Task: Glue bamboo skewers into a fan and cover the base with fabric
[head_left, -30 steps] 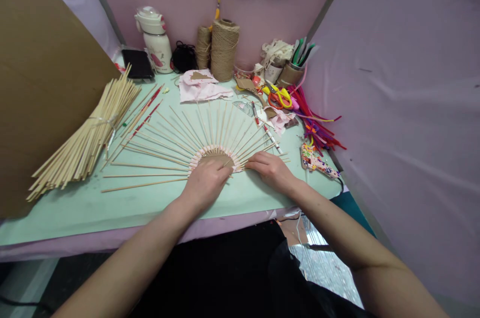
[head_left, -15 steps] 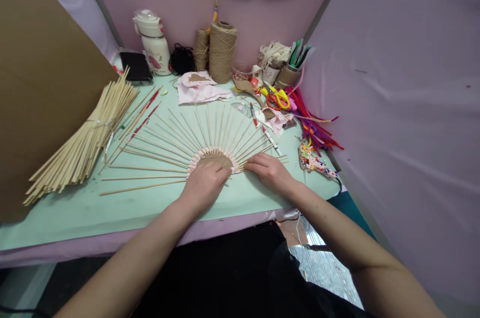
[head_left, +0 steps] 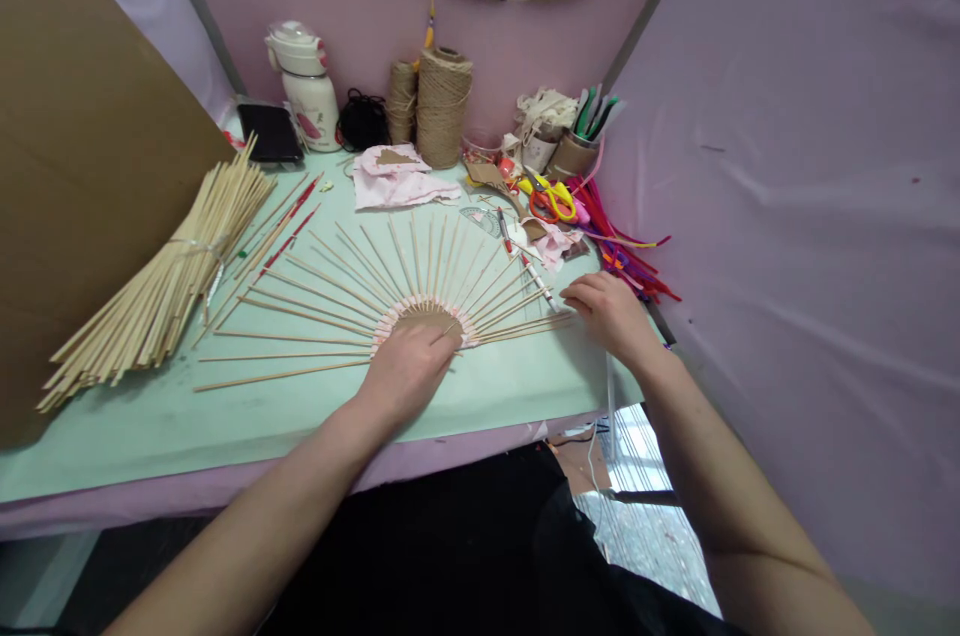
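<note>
A half-circle fan of thin bamboo sticks (head_left: 352, 266) lies on the pale green table top (head_left: 225, 416), the sticks meeting at a small brown cardboard hub (head_left: 429, 318). My left hand (head_left: 409, 371) lies flat on the hub's near edge and presses it down, fingers together. My right hand (head_left: 611, 311) rests at the table's right edge, beside the outer tips of the rightmost sticks (head_left: 551, 321). Its fingers are curled, and what they hold, if anything, is hidden.
A tied bundle of bamboo sticks (head_left: 165, 276) leans against a big cardboard sheet (head_left: 82, 156) at the left. At the back stand a flask (head_left: 306, 86), twine spools (head_left: 442, 106), a pen cup (head_left: 577, 146), scissors (head_left: 551, 201), pink cloth (head_left: 401, 178) and pipe cleaners (head_left: 626, 251).
My right hand slid right along the sticks, from beside the hub to their outer tips, covering the patterned piece that lay there. My left hand stayed on the hub.
</note>
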Motion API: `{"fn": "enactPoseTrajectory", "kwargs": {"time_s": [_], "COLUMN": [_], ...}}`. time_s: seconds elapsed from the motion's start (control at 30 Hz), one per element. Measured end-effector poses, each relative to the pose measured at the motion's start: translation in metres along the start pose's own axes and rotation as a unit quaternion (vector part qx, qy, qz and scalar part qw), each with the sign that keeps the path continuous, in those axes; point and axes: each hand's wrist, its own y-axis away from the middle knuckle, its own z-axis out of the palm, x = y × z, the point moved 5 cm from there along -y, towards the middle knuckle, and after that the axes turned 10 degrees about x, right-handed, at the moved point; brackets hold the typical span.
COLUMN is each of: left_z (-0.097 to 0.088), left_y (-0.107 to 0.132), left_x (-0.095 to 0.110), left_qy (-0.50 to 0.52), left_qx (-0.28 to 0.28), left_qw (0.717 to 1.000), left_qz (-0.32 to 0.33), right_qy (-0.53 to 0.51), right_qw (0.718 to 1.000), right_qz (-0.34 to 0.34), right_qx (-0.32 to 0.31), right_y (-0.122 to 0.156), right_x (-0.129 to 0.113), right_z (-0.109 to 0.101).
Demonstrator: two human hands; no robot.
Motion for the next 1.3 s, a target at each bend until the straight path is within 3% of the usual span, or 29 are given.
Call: {"fn": "enactPoseTrajectory", "kwargs": {"time_s": [0.2, 0.43, 0.73, 1.3], "left_z": [0.002, 0.002, 0.000, 0.001], "left_y": [0.003, 0.003, 0.000, 0.001], "left_x": [-0.001, -0.002, 0.000, 0.000], "left_qy": [-0.005, -0.007, -0.006, -0.014], "left_qx": [0.001, -0.005, -0.002, -0.011], "left_qw": [1.000, 1.000, 1.000, 1.000], "left_qz": [-0.001, -0.009, -0.010, -0.011], "right_qy": [0.070, 0.082, 0.095, 0.113], "right_qw": [0.995, 0.990, 0.982, 0.971], "right_qz": [-0.034, -0.091, -0.106, -0.154], "right_qx": [-0.055, -0.075, -0.128, -0.145], "right_y": [0.006, 0.003, 0.002, -0.001], "right_x": [0.022, 0.013, 0.007, -0.001], "right_z": [0.002, 0.010, 0.006, 0.007]}}
